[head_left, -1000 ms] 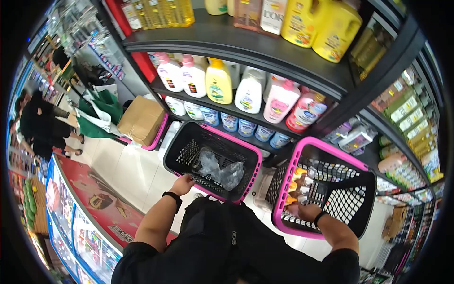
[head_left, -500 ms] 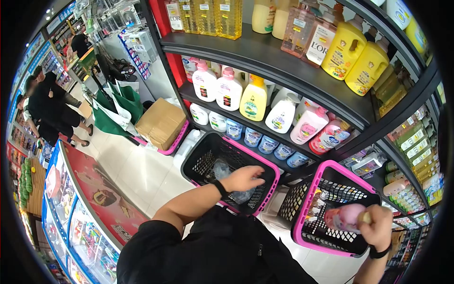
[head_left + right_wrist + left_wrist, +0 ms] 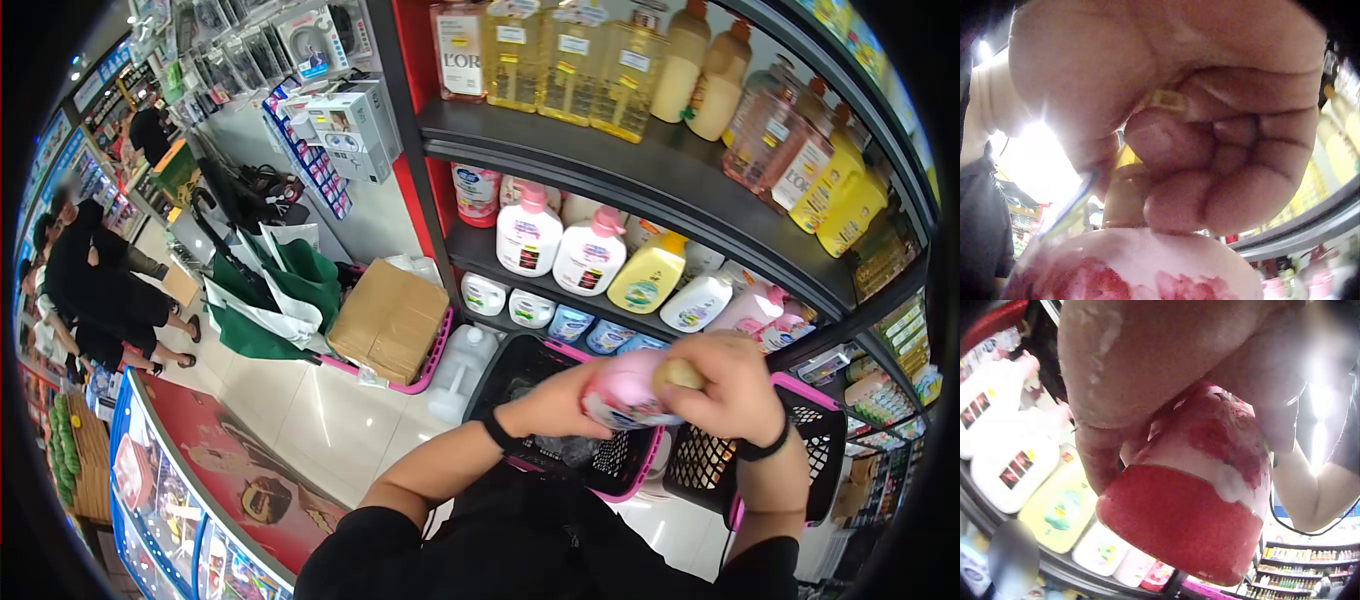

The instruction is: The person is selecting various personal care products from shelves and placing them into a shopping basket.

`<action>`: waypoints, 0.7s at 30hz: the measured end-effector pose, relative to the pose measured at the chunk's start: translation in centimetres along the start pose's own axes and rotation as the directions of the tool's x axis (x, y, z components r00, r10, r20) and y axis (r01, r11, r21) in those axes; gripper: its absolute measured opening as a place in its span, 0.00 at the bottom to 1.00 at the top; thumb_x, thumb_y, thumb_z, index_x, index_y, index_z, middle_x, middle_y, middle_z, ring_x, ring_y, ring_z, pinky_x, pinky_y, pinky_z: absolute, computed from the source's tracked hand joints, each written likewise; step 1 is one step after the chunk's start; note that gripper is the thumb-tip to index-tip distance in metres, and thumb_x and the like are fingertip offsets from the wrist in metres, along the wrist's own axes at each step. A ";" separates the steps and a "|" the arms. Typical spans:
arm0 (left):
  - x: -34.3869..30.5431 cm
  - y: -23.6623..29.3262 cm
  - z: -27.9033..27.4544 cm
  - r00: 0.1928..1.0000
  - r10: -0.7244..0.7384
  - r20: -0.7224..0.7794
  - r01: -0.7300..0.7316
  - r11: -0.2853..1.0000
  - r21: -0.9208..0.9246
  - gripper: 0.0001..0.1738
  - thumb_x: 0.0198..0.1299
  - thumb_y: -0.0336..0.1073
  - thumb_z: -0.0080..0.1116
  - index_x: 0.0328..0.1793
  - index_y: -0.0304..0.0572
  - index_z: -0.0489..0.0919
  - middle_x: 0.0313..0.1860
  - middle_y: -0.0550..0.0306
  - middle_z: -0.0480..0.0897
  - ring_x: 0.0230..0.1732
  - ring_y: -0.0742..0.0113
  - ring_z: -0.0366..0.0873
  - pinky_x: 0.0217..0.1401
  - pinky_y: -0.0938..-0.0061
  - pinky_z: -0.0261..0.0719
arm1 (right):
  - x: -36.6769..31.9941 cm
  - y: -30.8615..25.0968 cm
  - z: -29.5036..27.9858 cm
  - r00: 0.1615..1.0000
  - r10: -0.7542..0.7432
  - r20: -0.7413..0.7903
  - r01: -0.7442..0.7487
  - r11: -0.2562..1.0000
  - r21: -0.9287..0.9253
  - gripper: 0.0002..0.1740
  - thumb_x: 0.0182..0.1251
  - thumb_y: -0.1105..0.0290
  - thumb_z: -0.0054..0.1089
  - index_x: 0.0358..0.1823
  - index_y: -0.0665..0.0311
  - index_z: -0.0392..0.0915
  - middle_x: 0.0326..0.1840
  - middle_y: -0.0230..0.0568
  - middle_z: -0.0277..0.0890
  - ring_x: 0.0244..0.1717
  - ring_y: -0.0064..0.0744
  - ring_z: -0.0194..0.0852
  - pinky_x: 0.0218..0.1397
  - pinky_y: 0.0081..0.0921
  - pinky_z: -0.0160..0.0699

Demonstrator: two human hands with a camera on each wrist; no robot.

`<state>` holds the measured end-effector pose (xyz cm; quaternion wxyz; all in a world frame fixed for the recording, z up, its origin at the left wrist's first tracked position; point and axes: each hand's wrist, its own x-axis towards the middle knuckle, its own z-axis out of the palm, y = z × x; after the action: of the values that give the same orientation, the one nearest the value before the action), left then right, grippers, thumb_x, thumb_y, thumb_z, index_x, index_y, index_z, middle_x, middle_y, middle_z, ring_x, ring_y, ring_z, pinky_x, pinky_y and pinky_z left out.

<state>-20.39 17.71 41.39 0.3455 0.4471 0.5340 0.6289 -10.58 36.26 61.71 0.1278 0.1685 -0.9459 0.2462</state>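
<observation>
A pink bottle (image 3: 622, 382) with a red floral pattern is tilted between both hands, above the black basket with a pink rim (image 3: 632, 487). My left hand (image 3: 548, 402) grips its body. In the left wrist view the red bottom of the bottle (image 3: 1179, 519) faces the camera, with whitish smears above it. Curled fingers of my right hand (image 3: 738, 385) hold the yellowish cap (image 3: 676, 376) and neck. Seen from the right wrist, the pale shoulder of the bottle (image 3: 1141, 240) lies just under those fingers. Clear crumpled plastic (image 3: 570, 450) lies in the basket below.
A second black basket (image 3: 815, 402) stands to the right. Shelves (image 3: 640, 180) of bottles rise in front. To the left are a white jug (image 3: 465, 370), a cardboard box (image 3: 390, 318) and a red-sided display case (image 3: 230, 470); people stand beyond.
My right hand has lifted the pink bottle out of the right basket and carried it left. My left hand has come over and taken hold of its body. The head view has swung left.
</observation>
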 end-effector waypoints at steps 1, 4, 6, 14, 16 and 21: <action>-1.8 -0.8 -2.3 0.999 0.001 -0.052 -0.004 0.998 -0.062 0.59 0.40 0.32 0.85 0.81 0.38 0.62 0.68 0.51 0.77 0.70 0.60 0.74 0.76 0.64 0.70 | 2.8 -0.3 1.5 0.996 0.013 0.090 -0.018 0.998 0.053 0.10 0.56 0.64 0.70 0.35 0.59 0.81 0.28 0.42 0.80 0.30 0.50 0.82 0.35 0.41 0.79; -5.3 -1.1 -8.1 0.975 0.022 -0.220 -0.077 0.967 -0.244 0.55 0.44 0.30 0.84 0.80 0.40 0.65 0.68 0.56 0.78 0.69 0.65 0.75 0.74 0.63 0.73 | 9.2 0.5 5.0 0.985 0.066 0.158 -0.111 0.948 0.297 0.21 0.63 0.65 0.68 0.56 0.63 0.78 0.43 0.44 0.80 0.48 0.43 0.82 0.50 0.38 0.79; -6.8 -1.1 -11.9 0.974 -0.088 -0.210 0.005 0.929 -0.369 0.53 0.46 0.28 0.82 0.79 0.41 0.64 0.68 0.57 0.79 0.67 0.65 0.77 0.73 0.63 0.75 | 11.3 2.4 8.3 0.984 0.146 0.102 -0.178 0.758 0.628 0.34 0.64 0.68 0.68 0.72 0.62 0.68 0.57 0.41 0.74 0.61 0.36 0.75 0.62 0.36 0.76; -6.0 -2.6 -21.7 0.926 -0.031 -0.377 -0.091 0.949 -0.301 0.52 0.46 0.27 0.82 0.78 0.39 0.64 0.68 0.54 0.78 0.68 0.66 0.76 0.73 0.64 0.74 | 14.8 5.0 24.6 0.923 0.324 0.209 -0.342 0.437 0.832 0.62 0.50 0.75 0.83 0.83 0.64 0.48 0.77 0.45 0.64 0.77 0.35 0.63 0.80 0.40 0.63; -5.0 -2.0 -23.2 0.930 -0.056 -0.364 -0.041 0.967 -0.252 0.53 0.45 0.28 0.83 0.78 0.38 0.63 0.68 0.54 0.78 0.69 0.66 0.75 0.73 0.65 0.73 | 15.9 6.0 26.3 0.911 0.384 0.148 -0.317 0.428 0.846 0.60 0.50 0.77 0.82 0.81 0.65 0.50 0.75 0.43 0.67 0.75 0.34 0.67 0.78 0.38 0.67; -3.6 -2.6 -27.3 0.970 -0.105 -0.219 0.068 0.983 -0.168 0.53 0.46 0.28 0.83 0.78 0.38 0.63 0.67 0.55 0.78 0.67 0.68 0.74 0.72 0.66 0.73 | 18.1 7.0 27.7 0.871 0.482 0.092 -0.293 0.360 0.886 0.53 0.49 0.80 0.80 0.77 0.66 0.57 0.69 0.42 0.73 0.70 0.32 0.73 0.73 0.35 0.75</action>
<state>-44.59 5.03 37.35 0.3440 0.3195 0.5372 0.7007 -34.13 23.35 41.20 0.0470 -0.0426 -0.6766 0.7336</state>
